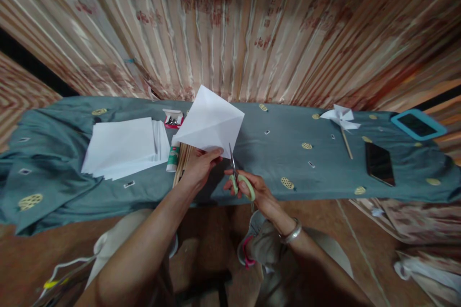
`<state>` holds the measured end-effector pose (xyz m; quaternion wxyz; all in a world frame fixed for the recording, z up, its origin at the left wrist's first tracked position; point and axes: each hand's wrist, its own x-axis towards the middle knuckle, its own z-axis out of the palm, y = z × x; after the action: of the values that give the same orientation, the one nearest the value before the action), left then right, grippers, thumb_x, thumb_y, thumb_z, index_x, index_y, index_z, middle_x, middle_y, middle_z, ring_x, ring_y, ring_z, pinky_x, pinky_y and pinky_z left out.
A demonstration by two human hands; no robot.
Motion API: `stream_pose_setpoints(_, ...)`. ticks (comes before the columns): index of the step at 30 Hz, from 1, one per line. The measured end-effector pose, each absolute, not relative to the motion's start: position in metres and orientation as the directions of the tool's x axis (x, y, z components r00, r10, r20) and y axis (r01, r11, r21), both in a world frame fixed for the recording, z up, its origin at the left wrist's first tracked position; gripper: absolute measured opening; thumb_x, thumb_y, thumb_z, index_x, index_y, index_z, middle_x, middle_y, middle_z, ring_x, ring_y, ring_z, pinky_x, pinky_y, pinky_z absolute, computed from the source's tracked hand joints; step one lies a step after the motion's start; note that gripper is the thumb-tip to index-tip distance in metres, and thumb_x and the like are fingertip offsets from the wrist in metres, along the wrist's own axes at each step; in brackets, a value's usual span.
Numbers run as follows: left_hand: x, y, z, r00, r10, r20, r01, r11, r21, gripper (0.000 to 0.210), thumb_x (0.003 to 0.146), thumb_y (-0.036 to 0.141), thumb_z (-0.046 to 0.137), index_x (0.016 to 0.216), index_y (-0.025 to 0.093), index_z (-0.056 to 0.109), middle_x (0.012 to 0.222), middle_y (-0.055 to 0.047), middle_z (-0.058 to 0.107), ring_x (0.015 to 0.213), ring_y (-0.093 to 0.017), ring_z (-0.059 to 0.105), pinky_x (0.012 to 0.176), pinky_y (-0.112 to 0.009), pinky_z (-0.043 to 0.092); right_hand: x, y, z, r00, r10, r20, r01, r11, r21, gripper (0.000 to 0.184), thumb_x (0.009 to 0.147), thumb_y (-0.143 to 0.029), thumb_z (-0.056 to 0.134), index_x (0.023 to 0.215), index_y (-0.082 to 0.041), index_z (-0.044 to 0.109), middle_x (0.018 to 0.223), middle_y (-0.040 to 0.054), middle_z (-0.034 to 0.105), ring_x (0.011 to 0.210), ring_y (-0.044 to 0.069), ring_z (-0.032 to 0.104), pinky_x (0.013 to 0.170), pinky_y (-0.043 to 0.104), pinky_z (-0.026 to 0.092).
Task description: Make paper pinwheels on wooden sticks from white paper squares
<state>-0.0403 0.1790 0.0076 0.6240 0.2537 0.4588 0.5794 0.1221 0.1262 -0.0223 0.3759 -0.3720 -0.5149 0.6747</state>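
Observation:
My left hand point(200, 165) pinches a white square sheet of paper point(215, 120) near its lower corner, holding it up above the table. Faint fold lines cross the sheet. In my right hand point(257, 189) is a pair of scissors point(236, 175) with pale green handles, my fingers through the loops. The blades point up at the paper's lower corner, close to my left fingertips; whether they are cutting into it I cannot tell. Under the sheet, partly hidden, lie several thin wooden sticks point(183, 159) beside a green and white glue stick point(173, 157).
A stack of white paper point(122, 146) lies left, with a small red box of metal pieces point(173, 118) near it. On the right are a paper pinwheel on a stick point(341, 117), a dark phone point(380, 164) and a blue-framed tablet point(418, 123). A striped curtain point(230, 33) hangs behind.

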Motion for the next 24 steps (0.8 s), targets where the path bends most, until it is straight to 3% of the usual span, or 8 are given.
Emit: stream_pose_setpoints(24, -0.0386, 0.1778, 0.0059, -0.058, 0.948, -0.313, -0.481, 0.248, 0.841, 0.036, 0.043, 0.023, 0.084, 0.071, 0.016, 0.064, 0.069, 0.001, 0.065, 0.063, -0.013, 0.058, 0.056, -0.024, 0.046, 0.1231, 0.1271, -0.0203, -0.397, 0.904, -0.159, -0.095, -0.212, -0.973, 0.052, 0.076, -0.056, 0.068, 0.111, -0.018, 0.067, 0.071, 0.0017, 0.066, 0.06, 0.011, 0.054, 0.057, 0.024, 0.044)
